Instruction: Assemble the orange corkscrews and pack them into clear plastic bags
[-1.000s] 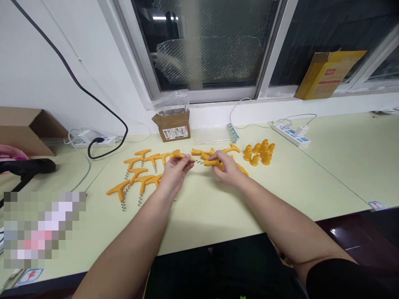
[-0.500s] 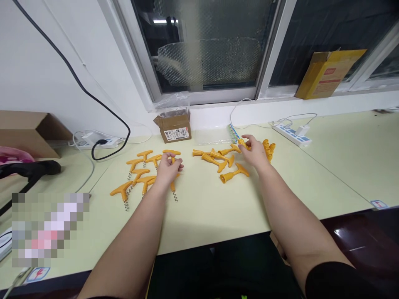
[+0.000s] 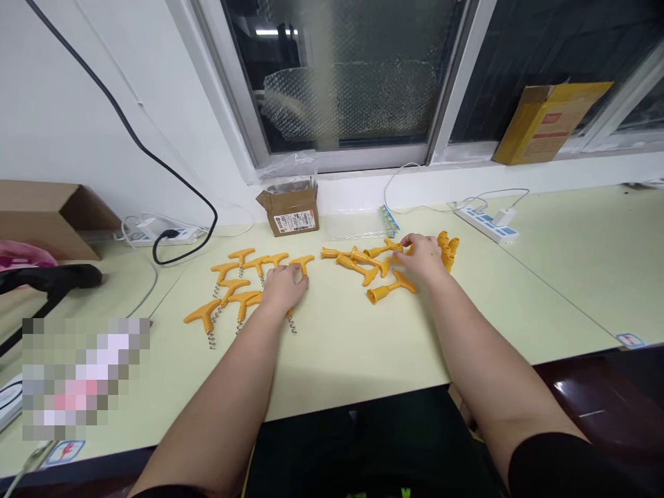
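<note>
My left hand [image 3: 284, 289] rests low among bare corkscrews on the left, its thumb and forefinger closed round the stem of a yellow T-handled corkscrew [image 3: 302, 262]. Another corkscrew [image 3: 274, 259] lies just behind its fingers, and more with exposed metal spirals spread leftward, such as the front one [image 3: 204, 315]. On the right, my right hand [image 3: 424, 261] curls over a yellow piece, partly hidden by the fingers. Several sheathed corkscrews lie beside it, including the nearest one [image 3: 391, 287]. A cluster of yellow sheaths [image 3: 449, 249] sits just beyond this hand.
A small cardboard box [image 3: 293, 211] stands against the wall beside clear plastic packaging [image 3: 353, 225]. Power strips [image 3: 485, 220] and cables lie along the back. A black cable [image 3: 129, 135] hangs at left. The table's front edge runs below my forearms.
My left hand has lowered, and a corkscrew handle now shows just beyond its fingertips. My right hand has dropped slightly, uncovering more of the sheathed corkscrew behind it.
</note>
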The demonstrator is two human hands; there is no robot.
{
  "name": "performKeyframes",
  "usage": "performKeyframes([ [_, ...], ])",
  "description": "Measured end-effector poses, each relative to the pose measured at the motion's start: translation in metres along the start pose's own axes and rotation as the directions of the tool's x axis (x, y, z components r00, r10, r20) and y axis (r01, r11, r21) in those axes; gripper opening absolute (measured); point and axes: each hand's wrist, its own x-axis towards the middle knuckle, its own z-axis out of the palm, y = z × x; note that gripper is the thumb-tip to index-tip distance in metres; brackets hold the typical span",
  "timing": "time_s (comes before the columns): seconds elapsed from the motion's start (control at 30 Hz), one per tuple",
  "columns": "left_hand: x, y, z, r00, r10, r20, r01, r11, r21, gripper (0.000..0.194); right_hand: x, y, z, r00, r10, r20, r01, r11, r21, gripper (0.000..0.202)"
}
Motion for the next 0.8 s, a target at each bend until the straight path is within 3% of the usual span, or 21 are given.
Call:
performKeyframes([
  [0.2, -0.005, 0.008, -0.005, 0.999, 0.046, 0.021, -0.048, 0.994, 0.099, 0.044, 0.001, -0.002, 0.0, 0.999, 0.034, 0.013, -0.034, 0.999, 0.001, 0.028],
  [0.37, -0.003, 0.01, -0.003, 1.0, 0.005, 0.007, -0.005, 0.989, 0.145, 0.045, 0.003, -0.001, 0.002, 0.995, 0.099, 0.028, -0.096, 0.992, -0.086, 0.023],
  [0.57, 0.0, 0.008, -0.001, 1.0, -0.027, 0.0, 0.026, 0.978, 0.207, 0.047, 0.005, 0.004, 0.004, 0.985, 0.153, -0.082, -0.165, 0.974, -0.157, 0.027],
  [0.63, -0.001, 0.009, -0.001, 1.0, 0.012, -0.014, -0.009, 0.981, 0.194, 0.05, 0.003, 0.0, 0.004, 0.987, 0.065, -0.146, -0.082, 0.99, -0.113, 0.029],
  [0.7, -0.003, 0.01, -0.001, 0.998, 0.06, -0.028, -0.054, 0.982, 0.181, 0.05, 0.0, -0.007, 0.006, 0.979, -0.108, -0.172, 0.106, 0.994, -0.017, 0.026],
  [0.8, -0.003, 0.012, -0.001, 0.997, 0.067, 0.037, -0.073, 0.977, 0.201, 0.043, -0.008, -0.02, 0.017, 0.922, -0.383, -0.062, 0.388, 0.911, 0.142, 0.019],
])
